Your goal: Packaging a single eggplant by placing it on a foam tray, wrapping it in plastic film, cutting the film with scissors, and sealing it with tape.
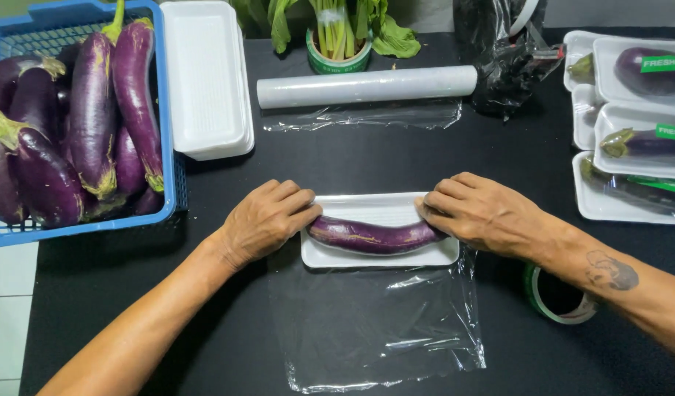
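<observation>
Left hand point(268, 220) and right hand point(478, 213) press flat, fingers closed, on the eggplant's point(372, 236) ends in the white tray point(381, 257); keep it centred, film point(374, 330) at 6 o'clock pulled taut

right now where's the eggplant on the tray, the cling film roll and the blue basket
eggplant point(370, 236), head view, middle of its purple body
cling film roll point(367, 86), head view, middle of the roll
blue basket point(170, 147), head view, its right wall
</observation>
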